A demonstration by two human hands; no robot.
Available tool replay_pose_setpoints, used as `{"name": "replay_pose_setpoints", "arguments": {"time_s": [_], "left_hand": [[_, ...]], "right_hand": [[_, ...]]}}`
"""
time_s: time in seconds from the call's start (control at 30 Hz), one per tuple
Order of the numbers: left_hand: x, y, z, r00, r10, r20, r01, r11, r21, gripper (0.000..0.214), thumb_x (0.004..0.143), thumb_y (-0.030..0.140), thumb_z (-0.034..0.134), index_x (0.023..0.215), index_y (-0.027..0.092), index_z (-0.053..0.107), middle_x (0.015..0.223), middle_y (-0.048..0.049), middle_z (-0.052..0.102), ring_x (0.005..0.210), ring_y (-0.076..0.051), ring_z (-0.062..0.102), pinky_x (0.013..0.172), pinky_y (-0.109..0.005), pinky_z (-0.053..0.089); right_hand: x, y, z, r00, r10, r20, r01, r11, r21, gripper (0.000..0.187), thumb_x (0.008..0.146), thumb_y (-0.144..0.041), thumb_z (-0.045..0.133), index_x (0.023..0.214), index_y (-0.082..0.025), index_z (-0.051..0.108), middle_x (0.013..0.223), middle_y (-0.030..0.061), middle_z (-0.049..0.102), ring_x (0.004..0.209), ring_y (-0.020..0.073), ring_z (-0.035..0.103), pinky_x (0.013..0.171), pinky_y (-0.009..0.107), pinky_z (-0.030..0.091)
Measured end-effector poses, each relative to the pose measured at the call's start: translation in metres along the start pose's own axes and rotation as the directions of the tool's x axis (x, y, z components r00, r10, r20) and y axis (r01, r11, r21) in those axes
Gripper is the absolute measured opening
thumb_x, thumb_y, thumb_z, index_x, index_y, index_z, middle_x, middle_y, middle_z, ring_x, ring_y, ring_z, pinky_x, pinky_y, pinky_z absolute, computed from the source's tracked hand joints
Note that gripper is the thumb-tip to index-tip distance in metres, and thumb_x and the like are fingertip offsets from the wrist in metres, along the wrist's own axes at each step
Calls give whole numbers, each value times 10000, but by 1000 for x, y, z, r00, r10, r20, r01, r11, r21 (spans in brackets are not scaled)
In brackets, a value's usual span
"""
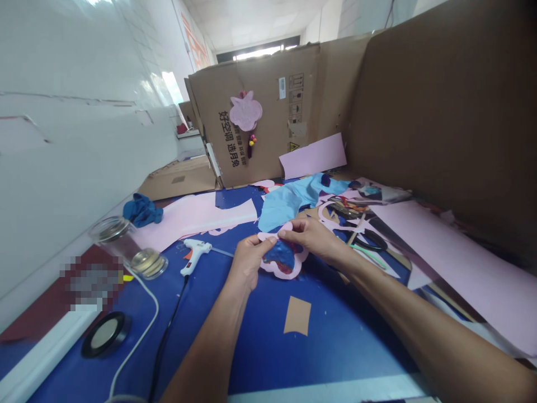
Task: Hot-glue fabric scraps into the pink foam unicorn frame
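Note:
Between both hands is a pink scalloped cutout [288,272], shaped like a cloud or flower, with a shiny blue middle that has some reddish marks near its lower edge. My left hand [246,256] pinches its upper left edge between thumb and fingers. On the top edge, my right hand [315,238] grips a rounded pink lobe with thumb and forefinger. The fingers cover part of the upper rim. Below the cutout lies a small tan cardboard piece [297,316]. Left of my left hand, a white hot glue gun [193,257] rests on the blue tabletop [335,358].
Behind the hands lies light blue cloth [289,198]. Pink sheets [457,263] and black-handled scissors [373,240] crowd the right. A glass jar [145,260], black tape roll [104,334] and cables are at left. Cardboard walls [268,73] stand behind, with a pink ornament [246,112].

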State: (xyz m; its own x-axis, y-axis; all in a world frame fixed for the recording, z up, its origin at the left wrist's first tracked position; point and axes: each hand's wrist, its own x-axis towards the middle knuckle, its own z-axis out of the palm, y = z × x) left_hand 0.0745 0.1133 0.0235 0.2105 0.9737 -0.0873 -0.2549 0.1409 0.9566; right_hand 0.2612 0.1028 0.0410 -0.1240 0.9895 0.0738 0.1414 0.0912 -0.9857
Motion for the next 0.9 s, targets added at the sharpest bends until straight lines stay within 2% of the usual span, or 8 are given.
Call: {"name": "replay_pose_setpoints", "arguments": {"time_s": [0.3, 0.4, 0.5, 0.6, 0.73, 0.9], "left_hand": [[2, 0, -3, 999, 8, -41, -9, 1000, -19, 379, 562, 370, 1012, 788, 118, 840, 686, -70, 764, 538, -132, 621, 541, -246, 452], [4, 1, -6, 996, 29, -85, -33, 998, -47, 392, 545, 374, 1019, 778, 122, 831, 644, -42, 740, 510, -111, 588, 511, -228, 422], [7, 4, -9, 989, 52, -136, -65, 994, -89, 418, 511, 391, 1027, 760, 131, 814, 643, -33, 743, 531, -121, 613, 542, -235, 465], [9, 6, -11, 982, 68, -175, -91, 988, -126, 450, 476, 403, 1030, 751, 130, 800, 668, -45, 761, 557, -144, 646, 586, -264, 514], [9, 8, -11, 975, 84, -207, -119, 980, -162, 449, 464, 400, 1023, 726, 129, 778, 646, -36, 746, 539, -140, 635, 587, -271, 513], [9, 9, -9, 972, 90, -217, -130, 975, -178, 435, 476, 384, 1021, 724, 130, 770, 633, -28, 736, 532, -130, 619, 575, -257, 489]], "right_hand": [[1, 6, -3, 1000, -7, 21, 6, 1000, 19, 504, 807, -673, 816, 741, -186, 701, 646, -6, 644, 585, 136, 534, 571, 282, 383], [2, 7, -6, 1000, 9, 27, -11, 998, 58, 559, 818, -750, 765, 781, -195, 707, 681, -2, 649, 598, 142, 537, 580, 285, 409], [3, 8, -8, 998, 41, 49, -45, 995, 86, 589, 809, -787, 752, 743, -207, 676, 674, 0, 642, 611, 153, 561, 612, 299, 470], [4, 10, -8, 993, 70, 91, -79, 993, 91, 554, 784, -739, 813, 763, -199, 687, 696, 4, 662, 643, 157, 590, 643, 300, 494], [1, 8, -4, 986, 75, 148, -87, 993, 80, 512, 724, -650, 896, 759, -183, 688, 657, -15, 639, 606, 131, 538, 598, 271, 435], [1, 6, -1, 987, 75, 144, -86, 994, 68, 462, 710, -593, 902, 761, -181, 698, 650, -20, 642, 598, 128, 537, 610, 272, 442]]}}
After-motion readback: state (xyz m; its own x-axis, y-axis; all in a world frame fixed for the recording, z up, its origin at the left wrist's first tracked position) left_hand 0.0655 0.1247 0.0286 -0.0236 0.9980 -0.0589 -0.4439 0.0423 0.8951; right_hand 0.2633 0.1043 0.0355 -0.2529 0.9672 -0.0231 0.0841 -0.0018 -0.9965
